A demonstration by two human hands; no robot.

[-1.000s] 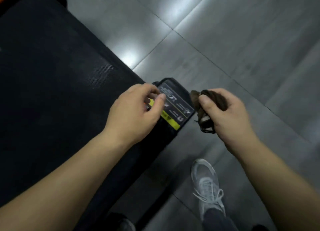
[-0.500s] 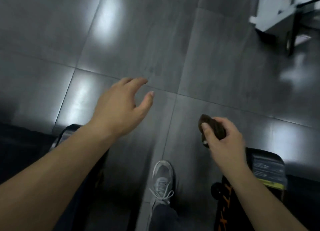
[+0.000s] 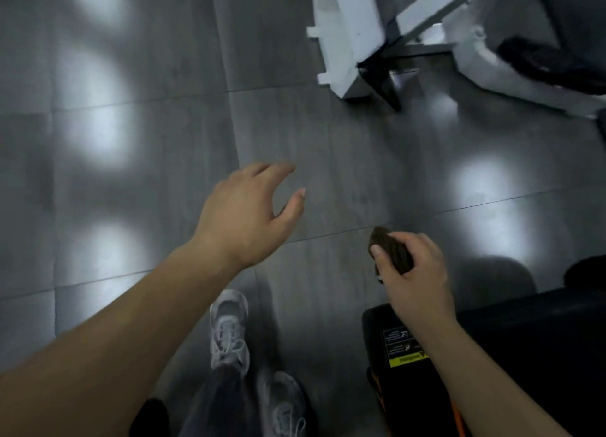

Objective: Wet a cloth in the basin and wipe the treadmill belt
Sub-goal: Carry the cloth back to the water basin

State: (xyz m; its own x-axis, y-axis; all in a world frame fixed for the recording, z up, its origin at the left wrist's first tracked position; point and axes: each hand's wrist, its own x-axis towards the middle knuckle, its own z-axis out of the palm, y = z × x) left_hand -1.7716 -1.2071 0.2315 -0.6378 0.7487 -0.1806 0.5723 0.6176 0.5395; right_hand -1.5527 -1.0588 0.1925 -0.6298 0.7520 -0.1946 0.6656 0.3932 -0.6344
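Note:
My right hand (image 3: 414, 272) grips a bunched dark brown cloth (image 3: 392, 251) at the lower right, held in the air above the grey floor. My left hand (image 3: 247, 217) hovers over the floor at the centre, fingers spread and relaxed, holding nothing. The black end of a treadmill (image 3: 524, 345) with a yellow warning label (image 3: 406, 359) lies at the lower right, under my right forearm. No basin is in view.
Grey glossy floor tiles (image 3: 131, 174) fill most of the view. A white machine frame (image 3: 347, 43) with black parts stands at the top right. My grey shoes (image 3: 228, 328) and dark trouser leg are at the bottom centre.
The view has swung away from the first treadmill toward the open floor. My left hand left the treadmill's end and opened. The white machine has come closer. The cloth stays in my right hand.

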